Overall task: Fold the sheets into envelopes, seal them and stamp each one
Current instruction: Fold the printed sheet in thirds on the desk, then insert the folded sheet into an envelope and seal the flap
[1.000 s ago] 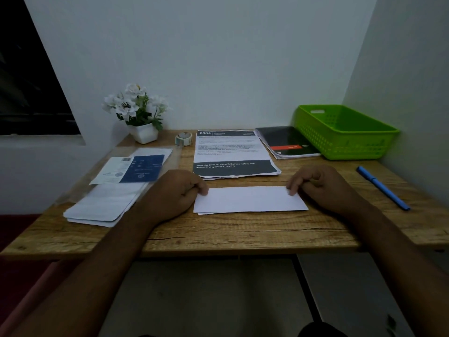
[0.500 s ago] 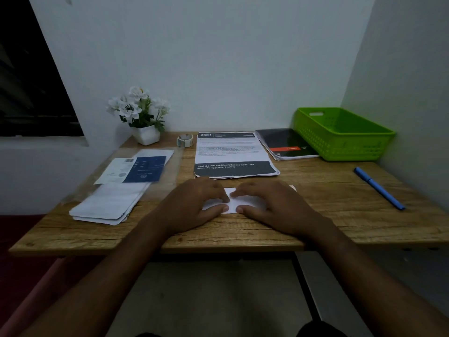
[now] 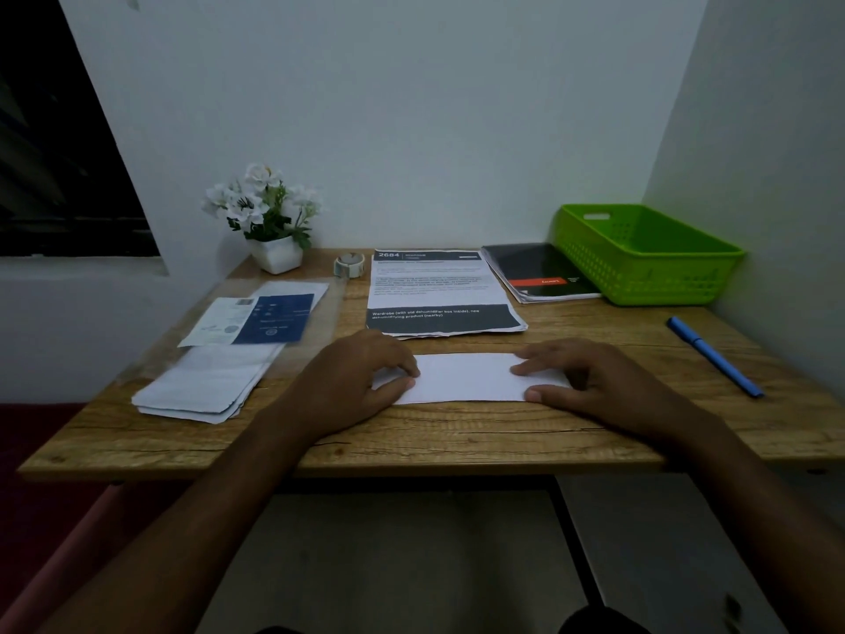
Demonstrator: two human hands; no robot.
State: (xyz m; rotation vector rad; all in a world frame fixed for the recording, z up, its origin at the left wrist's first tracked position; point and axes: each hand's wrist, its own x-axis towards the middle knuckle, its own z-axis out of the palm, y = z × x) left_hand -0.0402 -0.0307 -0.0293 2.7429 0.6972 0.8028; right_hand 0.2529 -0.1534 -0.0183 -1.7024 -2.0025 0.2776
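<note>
Bent fingers (image 3: 407,366) of the left hand (image 3: 352,382), index and thumb tips down on the left end of a long folded strip of white paper (image 3: 466,377); pinch or plain press, impossible to tell. Fingers (image 3: 535,366) of the right hand (image 3: 599,382) nearly straight, a little spread, flat on the strip's right end, thumb at its near edge. Between the two hands, the bare middle of the strip.

Strip flat on the light wooden surface (image 3: 457,432), long side parallel to the near edge, roughly midway between left and right edges.

Just beyond it, a stack of printed sheets with dark bands (image 3: 439,290). Toward the left edge, a pile of folded white papers (image 3: 201,386), with a blue-and-white leaflet (image 3: 256,320) behind. Along the far edge, a small roll of tape (image 3: 350,265); nearer the far left corner, a white pot of white flowers (image 3: 270,221). In the far right corner, a bright green plastic basket (image 3: 663,279), a black notebook (image 3: 539,272) just beside it. Near the right edge, a blue pen (image 3: 713,356), well apart from the right hand.
</note>
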